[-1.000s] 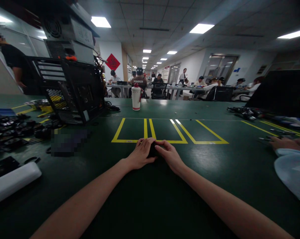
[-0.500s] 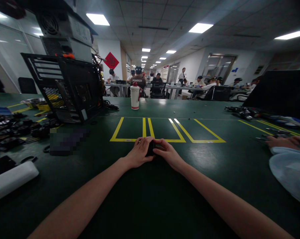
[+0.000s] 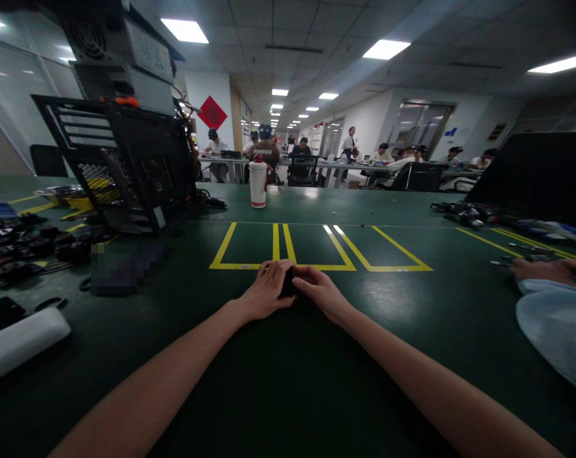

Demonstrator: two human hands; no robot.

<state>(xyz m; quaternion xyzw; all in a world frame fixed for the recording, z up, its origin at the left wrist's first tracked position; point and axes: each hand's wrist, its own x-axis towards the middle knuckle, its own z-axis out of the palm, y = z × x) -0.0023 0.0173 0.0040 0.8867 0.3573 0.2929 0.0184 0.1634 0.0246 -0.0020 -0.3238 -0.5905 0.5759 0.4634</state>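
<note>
A small black object is held between my two hands just in front of the yellow tape lines; its kind does not show, as fingers cover most of it. My left hand wraps round its left side, fingers curled over the top and thumb along the near side. From the right, my right hand pinches the object with thumb and fingers. Both forearms reach in over the dark green table.
Yellow tape marks boxes ahead. A black computer case stands left, beside black parts and a white bar. A white cup stands behind. Another person's hand works at the right near a black panel.
The view has shifted very slightly. My right thumb and fingers have moved a little on the black object; my left hand keeps its hold.
</note>
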